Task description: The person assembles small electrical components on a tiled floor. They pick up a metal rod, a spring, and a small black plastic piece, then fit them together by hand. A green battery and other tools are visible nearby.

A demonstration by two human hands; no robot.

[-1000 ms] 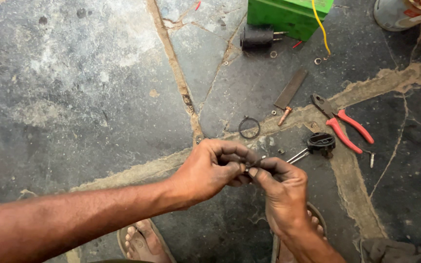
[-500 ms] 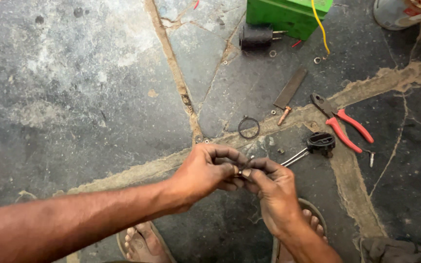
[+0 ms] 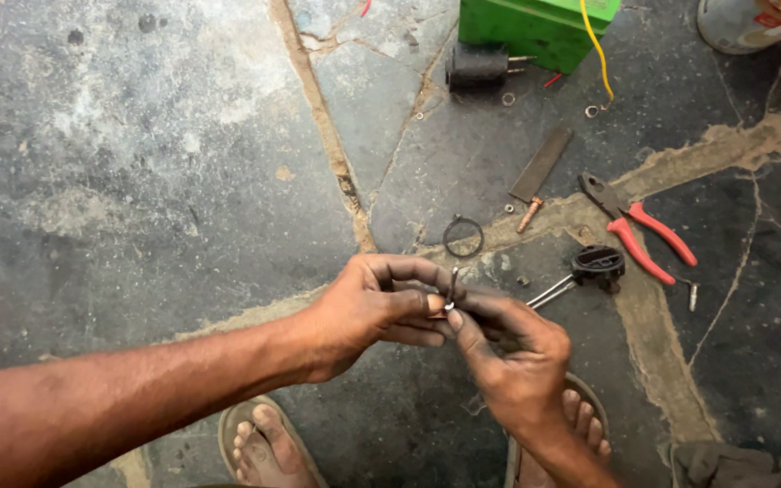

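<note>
Fingers of the left hand point(image 3: 368, 312) and the right hand point(image 3: 512, 352) pinch together on a small thin dark metal pin point(image 3: 452, 285), held upright between the fingertips above the cracked grey stone floor point(image 3: 137, 181). Beyond them lie a black rubber ring point(image 3: 463, 237), red-handled pliers point(image 3: 639, 230), a flat metal file point(image 3: 540, 167) and a green plastic box point(image 3: 535, 27) at the floor's far edge; its contents are hidden.
</note>
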